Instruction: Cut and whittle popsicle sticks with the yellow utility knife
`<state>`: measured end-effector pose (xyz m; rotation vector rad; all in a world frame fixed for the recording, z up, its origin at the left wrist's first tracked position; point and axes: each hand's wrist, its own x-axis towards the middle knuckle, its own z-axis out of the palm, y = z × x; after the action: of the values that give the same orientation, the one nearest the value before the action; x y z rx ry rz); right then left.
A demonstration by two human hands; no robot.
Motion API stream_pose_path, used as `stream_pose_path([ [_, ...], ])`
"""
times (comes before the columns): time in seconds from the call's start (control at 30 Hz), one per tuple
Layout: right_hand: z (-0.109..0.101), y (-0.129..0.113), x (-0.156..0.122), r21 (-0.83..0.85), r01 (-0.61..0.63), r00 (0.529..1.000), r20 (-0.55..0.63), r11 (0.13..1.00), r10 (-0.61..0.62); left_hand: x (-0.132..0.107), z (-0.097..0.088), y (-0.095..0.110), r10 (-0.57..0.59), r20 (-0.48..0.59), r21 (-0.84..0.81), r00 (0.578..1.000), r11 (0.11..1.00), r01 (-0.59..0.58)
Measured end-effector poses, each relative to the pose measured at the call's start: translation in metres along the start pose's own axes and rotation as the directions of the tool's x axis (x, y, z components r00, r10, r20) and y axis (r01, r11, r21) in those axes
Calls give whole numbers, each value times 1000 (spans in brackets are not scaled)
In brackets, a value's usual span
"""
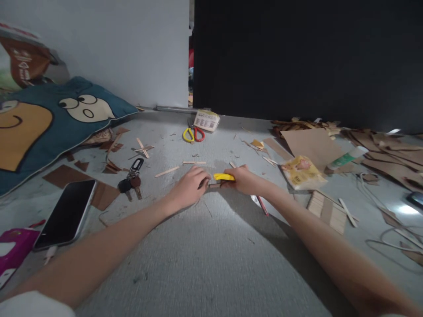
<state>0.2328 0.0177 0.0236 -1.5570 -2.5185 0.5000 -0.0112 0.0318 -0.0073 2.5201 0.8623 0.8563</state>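
- The yellow tool (224,176) sits in the right hand (243,179), its bright, smooth, rounded end jutting from the fingers toward the left hand (190,187). It is one even yellow where it shows; the rest is hidden inside the grip.
- The right fingers are closed around this tool, knuckles up.
- The left fingers are curled inward, with something dark at their tips; whether they grip it, I cannot tell.
- A short brown strip (215,186) lies between the two sets of fingers, just under the yellow end. It looks narrow and straight-edged; its right end runs in beneath the right fingers.
- Just beyond the left fingers lies a pale, slim wooden stick (194,162); a second stick (167,171) lies slanted to their left.
- Farther beyond the fingers, scissors (194,134) with one yellow and one red handle loop rest against a small printed pack (206,120).
- Left of the left fingers are a bunch of keys (134,181) and, farther out, a dark-screened phone (68,213).
- Nearer the body than the right fingers, a thin red stick (262,206) shows below the wrist.
- Well right of the right fingers lie a yellowish packet (302,171) and a flat row of pale sticks (327,211).
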Motion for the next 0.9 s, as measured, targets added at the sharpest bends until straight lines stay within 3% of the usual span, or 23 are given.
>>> stream_pose_path([
  [0.1,2,-4,0,-20,-20,1000,-7,1000,20,1,-2,2,25,31,-6,999,1000,-25],
  [0.3,-1,-18,-2,93,36,998,-48,995,-31,-1,1,-1,26,143,-41,989,999,-20],
  [0.43,-1,-21,-4,89,54,986,-163,995,-39,-4,3,-3,-30,114,-34,993,999,34],
  [0.6,4,-25,-5,88,161,977,-153,983,-146,-5,-2,3,39,162,-22,986,999,-36],
  [0.9,-4,-15,-4,203,148,976,-188,968,-110,-5,-2,5,2,100,4,995,1000,-3],
])
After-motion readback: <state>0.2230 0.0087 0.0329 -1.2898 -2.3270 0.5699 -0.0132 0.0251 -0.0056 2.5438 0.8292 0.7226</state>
